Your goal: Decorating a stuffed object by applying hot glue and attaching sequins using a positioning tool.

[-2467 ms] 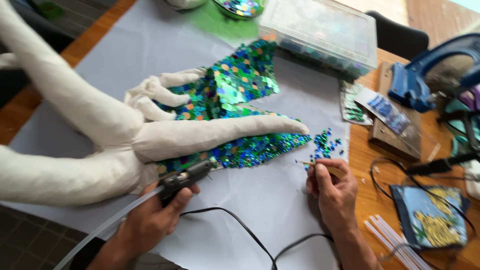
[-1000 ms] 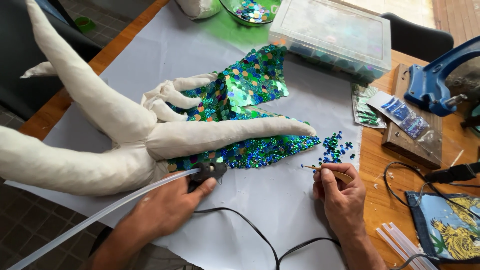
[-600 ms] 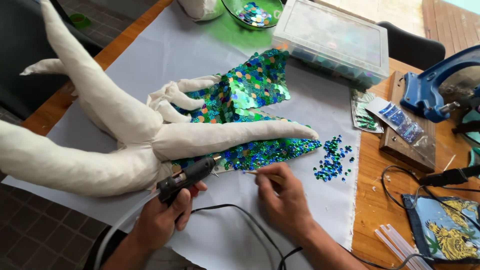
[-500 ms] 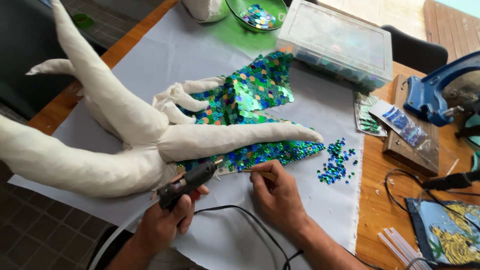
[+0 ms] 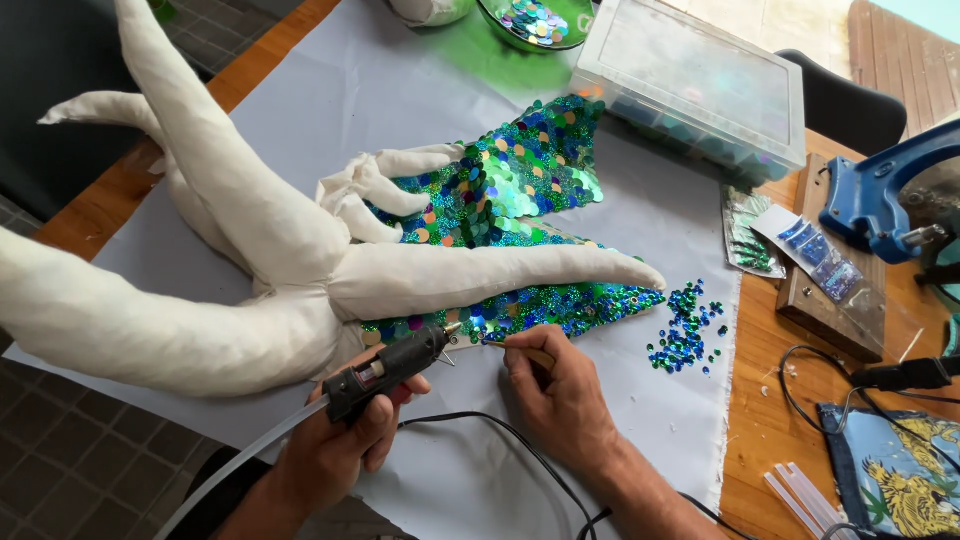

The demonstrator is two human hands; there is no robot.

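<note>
Single head camera, steeply downward, close over table [image 5: 800, 440] (person's side)

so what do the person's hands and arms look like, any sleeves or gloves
Both are bare: no gloves, no rings that show. The left hand and right hand lead to forearms with no sleeve, watch or band in view. The right forearm looks hairy. Fingernails are short.
</note>
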